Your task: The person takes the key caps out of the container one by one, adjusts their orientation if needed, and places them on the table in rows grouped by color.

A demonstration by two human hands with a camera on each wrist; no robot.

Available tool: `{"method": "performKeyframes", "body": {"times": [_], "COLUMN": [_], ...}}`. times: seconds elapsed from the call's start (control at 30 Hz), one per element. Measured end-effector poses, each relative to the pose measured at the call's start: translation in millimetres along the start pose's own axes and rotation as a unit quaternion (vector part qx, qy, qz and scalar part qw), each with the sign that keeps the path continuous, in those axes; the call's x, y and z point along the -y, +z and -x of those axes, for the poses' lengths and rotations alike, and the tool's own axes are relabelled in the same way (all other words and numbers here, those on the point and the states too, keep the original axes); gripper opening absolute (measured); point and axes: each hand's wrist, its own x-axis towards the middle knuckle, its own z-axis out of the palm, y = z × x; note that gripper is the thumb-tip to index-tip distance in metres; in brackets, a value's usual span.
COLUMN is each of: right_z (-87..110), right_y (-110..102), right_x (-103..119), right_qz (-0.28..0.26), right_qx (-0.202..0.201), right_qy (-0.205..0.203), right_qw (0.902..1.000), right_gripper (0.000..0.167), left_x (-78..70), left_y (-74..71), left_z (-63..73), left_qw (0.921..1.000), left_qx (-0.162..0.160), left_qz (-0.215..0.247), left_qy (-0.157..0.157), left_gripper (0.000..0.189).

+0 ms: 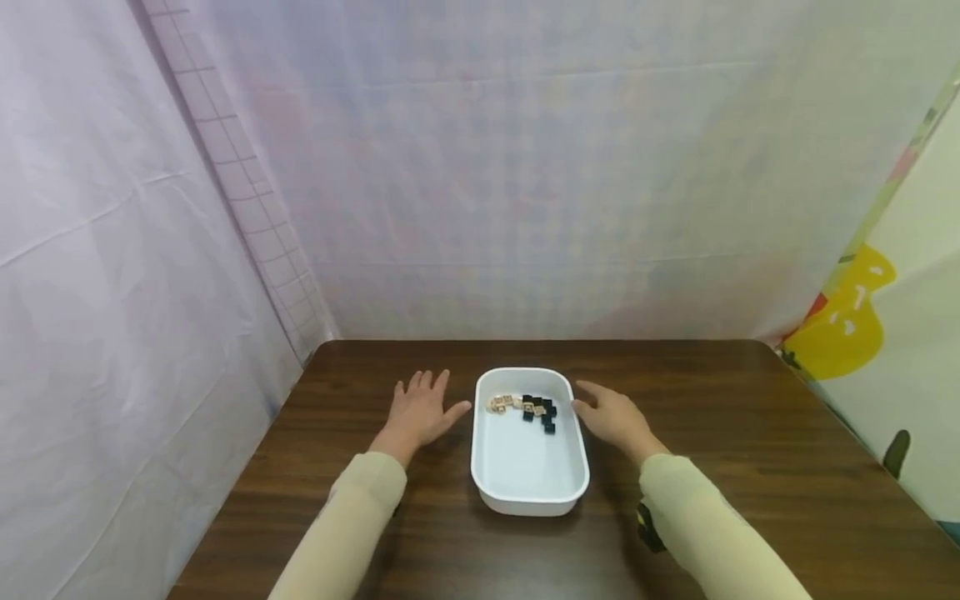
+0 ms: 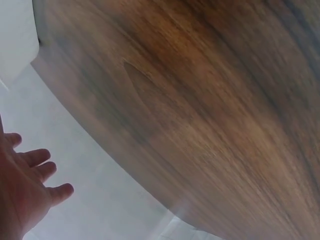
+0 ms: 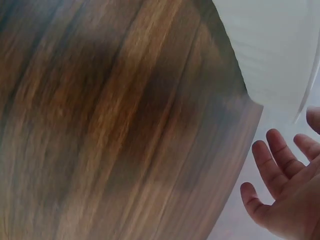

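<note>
A white rectangular tray with rounded corners stands on the table in the head view. Inside its far half lie several small beige pieces and several small black square pieces, some overlapping. My left hand is to the left of the tray, fingers spread and apart from the rim. On the other side, my right hand is close by the tray's right rim, its fingers loosely bent; whether it touches the rim I cannot tell. Neither hand holds anything. Both wrist views show the fingers spread out beside the tray's side.
The dark brown wooden table has its far edge against a pale hanging cloth. Another white cloth hangs along the left side. At the right is a light cloth with a yellow printed shape.
</note>
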Motion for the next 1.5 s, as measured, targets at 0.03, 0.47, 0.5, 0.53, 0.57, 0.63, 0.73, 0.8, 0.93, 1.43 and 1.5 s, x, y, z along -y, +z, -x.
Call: {"method": "performKeyframes", "body": {"times": [0.03, 0.47, 0.5, 0.53, 0.57, 0.63, 0.73, 0.8, 0.93, 1.43, 1.5], "right_z": [0.1, 1.5, 1.6, 1.5, 1.2, 0.9, 0.4, 0.5, 0.5, 4.4, 4.6], "right_y": [0.9, 5.2, 5.6, 5.9, 6.2, 7.1, 8.6, 10.3, 13.3, 17.3, 17.2], "right_x": [0.3, 6.1, 5.9, 5.5, 4.9, 3.8, 3.2, 3.9, 5.7, 5.5, 4.9], "right_qz": [-0.004, -0.042, -0.042, -0.042, -0.041, -0.041, -0.046, -0.048, -0.051, -0.062, -0.065], "right_qx": [-0.001, -0.014, -0.015, -0.014, -0.013, -0.011, -0.008, -0.011, -0.019, -0.03, -0.031], "right_qy": [-0.002, 0.012, 0.011, 0.011, 0.011, 0.015, 0.023, 0.026, 0.026, 0.029, 0.029], "right_qw": [1.0, 0.9989, 0.9989, 0.999, 0.999, 0.999, 0.9986, 0.9984, 0.9982, 0.9972, 0.997], "right_gripper": [0.054, 0.046, 0.045, 0.046, 0.046, 0.046, 0.047, 0.047, 0.046, 0.046, 0.046], "left_x": [-1.2, -26.3, -28.0, -29.4, -30.7, -32.7, -36.1, -38.5, -43.5, -57.4, -59.5], "left_y": [0.7, 2.3, 3.0, 3.6, 4.3, 6.0, 8.0, 9.3, 10.9, 20.8, 19.4], "left_z": [-0.7, -11.9, -13.0, -14.1, -15.1, -17.5, -21.1, -22.9, -25.4, -40.9, -42.3], "left_qw": [1.0, 0.997, 0.9967, 0.9963, 0.9959, 0.9948, 0.9929, 0.9919, 0.9907, 0.9899, 0.9898], "left_qx": [-0.001, -0.015, -0.016, -0.017, -0.018, -0.021, -0.02, -0.015, -0.003, 0.012, 0.016], "left_qz": [0.003, 0.065, 0.068, 0.071, 0.075, 0.085, 0.106, 0.116, 0.127, 0.137, 0.138], "left_qy": [0.001, 0.039, 0.042, 0.045, 0.048, 0.051, 0.051, 0.05, 0.05, 0.036, 0.03], "left_gripper": [0.081, 0.072, 0.07, 0.069, 0.067, 0.063, 0.056, 0.052, 0.044, 0.029, 0.027]}}
